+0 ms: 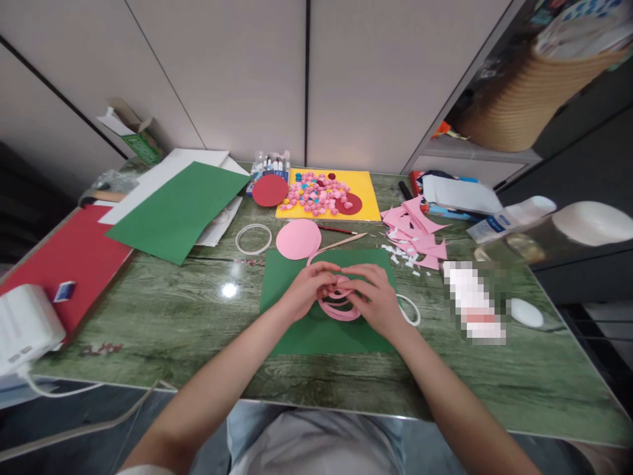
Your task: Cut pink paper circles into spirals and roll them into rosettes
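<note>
A curling strip of pink paper (341,313), which looks like a spiral with several turns, is held over a green sheet (297,340). My left hand (310,285) pinches it from the left, its fingertips close to those of the other hand. From the right, my right hand (376,300) also grips the strip near its middle, with the fingers bent. The fingers partly hide the paper's centre. Just beyond lie a flat pink paper circle (297,239) and a wooden stick (346,241). A white ring (416,318) lies beside my right hand.
Behind are a yellow sheet (368,198) with many pompoms, a red circle (270,190) and markers (271,165). Pink scraps (418,227) lie right, near a bottle (531,241). At left are green card (180,211), red card (84,264) and a tape roll (254,253).
</note>
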`<state>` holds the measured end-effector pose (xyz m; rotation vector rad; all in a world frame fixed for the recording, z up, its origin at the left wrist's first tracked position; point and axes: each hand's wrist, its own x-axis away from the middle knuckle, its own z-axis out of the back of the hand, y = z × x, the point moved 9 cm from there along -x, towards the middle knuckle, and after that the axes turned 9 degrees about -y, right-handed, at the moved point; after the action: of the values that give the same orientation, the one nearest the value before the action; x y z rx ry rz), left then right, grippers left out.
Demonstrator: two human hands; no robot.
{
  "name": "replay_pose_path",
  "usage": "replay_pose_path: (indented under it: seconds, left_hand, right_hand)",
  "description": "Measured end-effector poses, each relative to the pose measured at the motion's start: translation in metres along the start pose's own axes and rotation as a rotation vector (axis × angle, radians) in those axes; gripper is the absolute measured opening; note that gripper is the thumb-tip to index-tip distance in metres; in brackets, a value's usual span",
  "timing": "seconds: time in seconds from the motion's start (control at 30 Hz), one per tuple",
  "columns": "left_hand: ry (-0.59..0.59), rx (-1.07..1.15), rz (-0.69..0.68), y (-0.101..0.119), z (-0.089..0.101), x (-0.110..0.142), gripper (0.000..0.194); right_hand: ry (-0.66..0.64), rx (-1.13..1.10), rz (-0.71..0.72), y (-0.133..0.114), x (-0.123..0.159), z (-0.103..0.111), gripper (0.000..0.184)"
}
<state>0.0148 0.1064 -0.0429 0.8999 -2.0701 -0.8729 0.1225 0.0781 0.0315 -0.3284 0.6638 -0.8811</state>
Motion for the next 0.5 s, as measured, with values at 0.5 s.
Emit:
replay_pose_path:
  seconds: [0.5]
  left_hand:
    - [-0.143,-0.04,-0.123,0.013,-0.016,0.004,0.029]
  right_hand:
    - [0.12,-0.832,-0.642,0.069,0.017,-0.015,0.022]
